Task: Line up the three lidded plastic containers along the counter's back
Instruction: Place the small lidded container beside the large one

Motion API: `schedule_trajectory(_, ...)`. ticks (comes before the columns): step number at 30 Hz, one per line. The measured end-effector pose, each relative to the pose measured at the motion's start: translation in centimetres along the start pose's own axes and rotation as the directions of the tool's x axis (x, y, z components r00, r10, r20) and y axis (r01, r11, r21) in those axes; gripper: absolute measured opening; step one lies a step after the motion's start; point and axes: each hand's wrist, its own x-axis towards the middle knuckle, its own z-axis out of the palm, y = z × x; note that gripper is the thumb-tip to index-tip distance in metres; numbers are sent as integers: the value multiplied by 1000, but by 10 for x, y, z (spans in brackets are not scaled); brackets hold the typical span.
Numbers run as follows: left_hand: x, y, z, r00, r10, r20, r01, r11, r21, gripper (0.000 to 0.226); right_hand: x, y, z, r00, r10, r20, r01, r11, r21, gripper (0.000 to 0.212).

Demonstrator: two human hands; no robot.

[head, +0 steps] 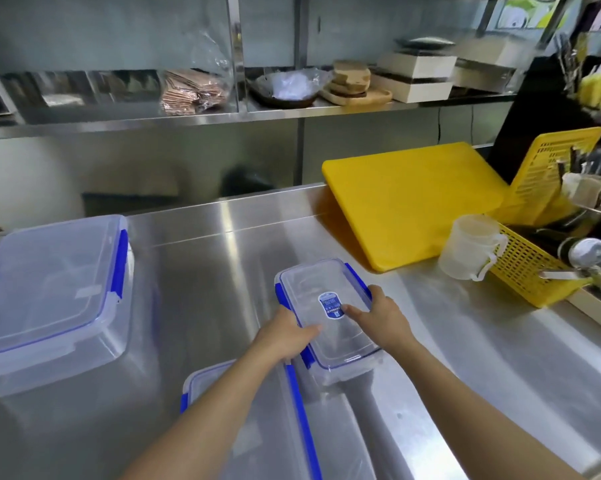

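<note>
Both hands grip a small, long clear plastic container with a clear lid and blue side clips (326, 313), which carries a blue oval label on its lid. The left hand (285, 336) clasps its left long edge, thumb lying across the lid and the other fingers wrapped under the blue clip. The right hand (378, 317) clasps the right long edge, thumb stretched over the lid beside the label, the remaining fingers curled down the far side. Whether this container rests on the brushed stainless steel tabletop (202, 271) or is held just above it cannot be told; it sits near the middle, well short of the back edge.

A large clear lidded container with blue clips (50, 292) stands on the tabletop at the far left, close to the back. A third clear container with blue clips (278, 427) sits at the near edge, partly hidden under the left forearm and just beside the small one.

A thick yellow plastic cutting board (413, 202) lies on the right half of the tabletop, its far end raised. Near its front corner stands a translucent plastic measuring jug with a handle (468, 247), touching a yellow slotted plastic basket (531, 268) that holds utensils. A steel shelf (223, 114) above the back carries wrapped packets, a dark bowl, wooden boards and pale boxes.
</note>
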Motion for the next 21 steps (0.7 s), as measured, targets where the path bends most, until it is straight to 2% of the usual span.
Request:
schedule_trajectory(2, 0, -1, -10, 992, -8, -129, -11, 990, -142, 51, 8, -13, 5, 998, -52, -42, 55, 995, 78, 65)
schedule_trajectory(5, 1, -4, -30, 941, -27, -337, -81, 950, -301, 45, 20, -39, 17, 988, -138, -62, 149, 964, 221, 59)
schedule_trajectory(9, 4, -17, -63, 838, -79, -540, -136, 928, -348, 33, 32, -83, 41, 977, -210, -43, 212, 920, 329, 50)
schedule_trajectory(16, 34, -61, -109, 745, -179, -643, -156, 890, -429, 18, 57, -145, 92, 950, -311, 37, 279, 893, 354, 50)
schedule_trajectory(18, 48, -73, -119, 785, -186, -591, -211, 816, -538, 23, 66, -160, 107, 947, -317, 46, 283, 896, 344, 50)
schedule_trajectory(21, 65, -88, -132, 866, -127, -483, -235, 751, -618, 52, 83, -176, 126, 937, -343, 57, 303, 887, 349, 47)
